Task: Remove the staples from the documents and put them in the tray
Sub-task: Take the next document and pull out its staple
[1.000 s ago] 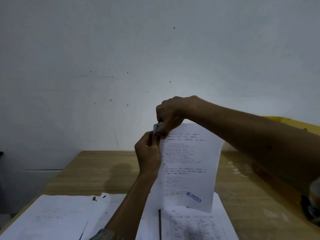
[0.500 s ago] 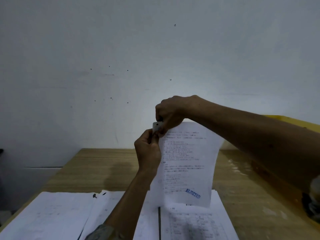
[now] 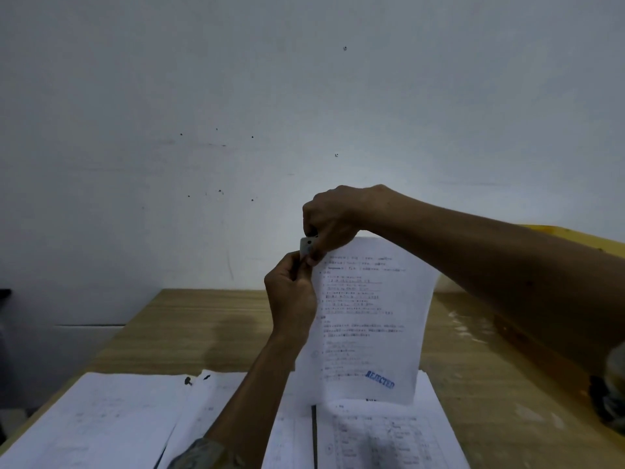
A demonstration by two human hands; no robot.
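Up at the raised top-left corner of the document [image 3: 368,319], held in the air above the table [image 3: 203,326], both hands meet. The left hand [image 3: 291,292] comes up from six o'clock and pinches the corner between thumb and curled fingers. The right hand [image 3: 333,218] reaches in from three o'clock and closes from above on a small pale staple remover [image 3: 307,246], whose tip sits right at that corner, touching or all but touching the left fingertips. The staple itself is hidden between the two grips, so I cannot tell whether it is already out of the paper. From the pinch the sheet hangs with its long axis running down toward five o'clock, its blue stamp near the lower edge, just above the papers on the table [image 3: 101,424]. The coming move seems to turn on this: the staple lies at twelve o'clock of the left grip and directly under the tool, so the pull should go up and away while the left hand braces the corner. A yellow tray [image 3: 575,233], as I take it to be, shows only as an edge at three o'clock behind the right forearm, well apart from the corner and nearer the right hand. Two small dark bits [image 3: 188,380] lie on the papers at eight o'clock; what they are is unclear.
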